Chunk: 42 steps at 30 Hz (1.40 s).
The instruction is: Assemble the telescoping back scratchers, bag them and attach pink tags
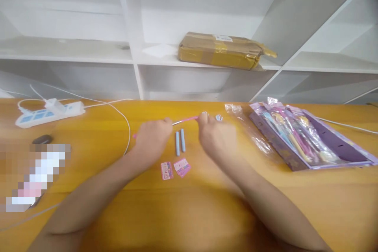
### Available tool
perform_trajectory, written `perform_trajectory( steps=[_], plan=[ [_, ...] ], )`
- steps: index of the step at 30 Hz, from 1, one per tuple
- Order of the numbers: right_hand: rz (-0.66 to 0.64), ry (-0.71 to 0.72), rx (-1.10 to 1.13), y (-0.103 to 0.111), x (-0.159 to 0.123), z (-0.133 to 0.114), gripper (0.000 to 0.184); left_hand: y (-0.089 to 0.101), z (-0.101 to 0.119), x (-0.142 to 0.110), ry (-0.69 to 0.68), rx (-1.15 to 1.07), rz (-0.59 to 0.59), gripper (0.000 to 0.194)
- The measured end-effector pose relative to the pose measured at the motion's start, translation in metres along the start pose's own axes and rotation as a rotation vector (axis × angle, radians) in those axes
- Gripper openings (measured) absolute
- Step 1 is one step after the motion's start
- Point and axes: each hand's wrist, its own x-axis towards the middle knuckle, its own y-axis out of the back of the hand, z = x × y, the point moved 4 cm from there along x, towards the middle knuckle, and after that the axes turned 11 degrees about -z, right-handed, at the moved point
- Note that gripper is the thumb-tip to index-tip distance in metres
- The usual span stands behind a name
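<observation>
Left hand (154, 136) and right hand (217, 133), both clenched on 1 slim pink pen-like stick (190, 119), which spans the gap between them. Wooden table (141, 216): 2 light-blue rods (177, 144) lie side by side; pink printed cards (166, 171) lie nearer the wearer.

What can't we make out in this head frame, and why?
All in the head view:
Pink stick: gripped parts hidden inside the left hand and right hand.
Small pink cards: print too small and blurred to read.
Whatever lies under the pixelated patch, far left: masked.
White cord: one end cut off by the right edge.
</observation>
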Motion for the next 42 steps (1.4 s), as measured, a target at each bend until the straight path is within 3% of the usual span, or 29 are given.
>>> perform_trajectory(
  steps=[2, 4, 9, 14, 42],
  plan=[
    [-0.071, 0.129, 0.019, -0.007, -0.010, -0.039, 0.028, -0.006, 0.013, 0.001, -0.029, -0.005, 0.018, 0.035],
    [-0.108, 0.128, 0.031, -0.009, -0.013, -0.048, 0.031, -0.007, 0.011, 0.002, -0.026, 0.000, 0.045, 0.038],
    [-0.176, 0.117, 0.025, -0.008, -0.009, -0.034, 0.042, -0.005, 0.001, 0.006, -0.038, 0.012, 0.041, 0.039],
    [-0.195, 0.156, 0.040, -0.012, -0.010, -0.038, 0.049, -0.008, 0.004, 0.009, -0.059, -0.001, 0.004, 0.039],
    [0.000, 0.417, 0.181, -0.001, -0.010, -0.033, 0.032, -0.011, -0.001, 0.012, -0.092, 0.005, 0.025, 0.038]
  ],
)
